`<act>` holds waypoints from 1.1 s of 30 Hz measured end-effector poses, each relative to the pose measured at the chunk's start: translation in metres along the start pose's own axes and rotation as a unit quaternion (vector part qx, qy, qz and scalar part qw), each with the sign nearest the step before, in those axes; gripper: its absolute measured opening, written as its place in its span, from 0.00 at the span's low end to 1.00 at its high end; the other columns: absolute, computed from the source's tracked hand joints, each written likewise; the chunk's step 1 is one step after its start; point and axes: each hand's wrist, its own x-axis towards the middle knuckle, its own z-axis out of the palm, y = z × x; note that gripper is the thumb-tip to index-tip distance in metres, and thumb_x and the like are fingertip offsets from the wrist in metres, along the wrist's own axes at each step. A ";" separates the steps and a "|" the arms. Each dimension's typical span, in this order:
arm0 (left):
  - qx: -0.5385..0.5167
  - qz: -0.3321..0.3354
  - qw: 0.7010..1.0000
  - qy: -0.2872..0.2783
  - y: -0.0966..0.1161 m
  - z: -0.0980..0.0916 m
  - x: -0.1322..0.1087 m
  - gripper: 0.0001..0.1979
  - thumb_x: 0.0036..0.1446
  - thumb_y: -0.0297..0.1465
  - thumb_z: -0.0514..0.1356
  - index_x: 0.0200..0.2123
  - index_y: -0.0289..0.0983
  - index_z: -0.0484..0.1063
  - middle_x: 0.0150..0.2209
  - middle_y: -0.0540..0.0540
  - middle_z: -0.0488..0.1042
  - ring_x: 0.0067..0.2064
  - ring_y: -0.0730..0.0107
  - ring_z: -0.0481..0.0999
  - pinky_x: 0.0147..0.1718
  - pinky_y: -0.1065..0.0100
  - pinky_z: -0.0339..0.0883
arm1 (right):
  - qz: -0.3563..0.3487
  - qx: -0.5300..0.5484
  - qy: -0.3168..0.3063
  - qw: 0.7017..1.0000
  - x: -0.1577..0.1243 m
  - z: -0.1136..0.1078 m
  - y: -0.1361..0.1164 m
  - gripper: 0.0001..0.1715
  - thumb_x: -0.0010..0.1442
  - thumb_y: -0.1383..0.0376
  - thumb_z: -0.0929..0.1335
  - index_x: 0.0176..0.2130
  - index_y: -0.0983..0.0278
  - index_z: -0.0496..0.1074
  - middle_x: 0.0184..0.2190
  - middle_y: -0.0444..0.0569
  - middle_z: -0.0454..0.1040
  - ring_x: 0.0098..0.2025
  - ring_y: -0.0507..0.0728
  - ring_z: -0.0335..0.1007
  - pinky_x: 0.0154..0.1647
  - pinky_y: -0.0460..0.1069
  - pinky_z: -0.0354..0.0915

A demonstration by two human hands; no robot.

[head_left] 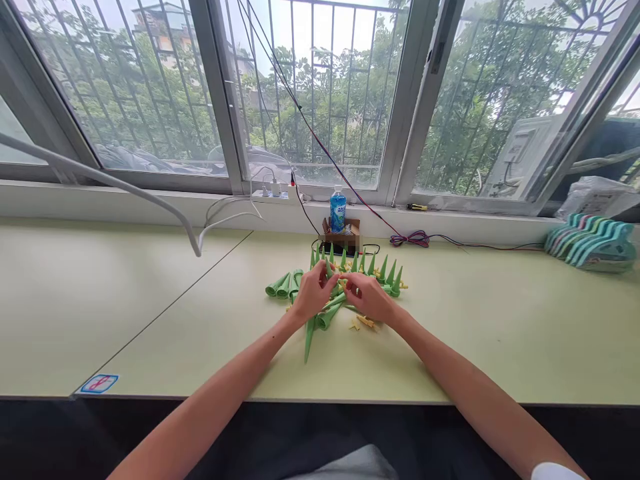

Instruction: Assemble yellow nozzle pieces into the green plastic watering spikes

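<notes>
Both my hands meet over a heap of green plastic cone spikes (283, 285) on a pale green table (480, 333). My left hand (313, 295) is closed round a green spike (329, 315) whose wide end points down toward me. My right hand (371, 298) pinches a small yellow part (343, 283) against that spike. A row of upright green spikes (380, 270) stands just behind my hands. Loose yellow pieces (365, 323) lie under my right wrist. One long green spike (309, 341) lies pointing toward me.
A blue-labelled bottle (338, 209) and a brown box (343, 237) stand on the sill behind the heap. Red and black wires (415, 238) trail along the sill. Stacked teal hangers (593, 240) sit far right. A white cable (150, 200) hangs at left. A sticker (99, 383) marks the near edge.
</notes>
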 end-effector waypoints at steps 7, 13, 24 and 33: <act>-0.006 0.005 1.000 -0.016 -0.001 0.001 0.000 0.07 0.59 0.34 0.57 0.33 0.36 0.68 0.23 0.53 0.65 0.23 0.76 0.61 0.24 0.73 0.58 | 0.012 0.025 0.072 0.997 0.001 0.002 0.011 0.14 0.62 0.69 0.63 0.47 0.63 0.69 0.33 0.49 0.71 0.32 0.54 0.68 0.31 0.48 0.66; 0.004 0.032 0.999 -0.002 -0.001 0.002 0.000 0.06 0.59 0.31 0.56 0.33 0.35 0.69 0.29 0.49 0.69 0.25 0.76 0.64 0.24 0.73 0.59 | 0.040 0.058 0.086 0.994 0.002 0.003 0.010 0.12 0.60 0.69 0.64 0.45 0.64 0.67 0.31 0.48 0.72 0.30 0.53 0.69 0.29 0.46 0.66; -0.051 0.014 0.998 0.023 0.004 0.004 -0.003 0.06 0.60 0.33 0.56 0.37 0.36 0.67 0.28 0.49 0.69 0.25 0.76 0.69 0.22 0.75 0.63 | 0.048 0.075 0.106 0.990 0.003 0.005 0.008 0.08 0.58 0.67 0.65 0.41 0.62 0.64 0.31 0.46 0.71 0.28 0.52 0.69 0.27 0.45 0.65; -0.084 -0.002 0.994 0.070 0.020 0.018 -0.016 0.08 0.62 0.36 0.55 0.37 0.37 0.66 0.31 0.49 0.69 0.23 0.77 0.69 0.17 0.77 0.61 | 0.054 0.067 0.123 0.989 0.002 0.005 0.005 0.07 0.59 0.66 0.65 0.40 0.62 0.63 0.34 0.47 0.72 0.29 0.52 0.69 0.27 0.46 0.66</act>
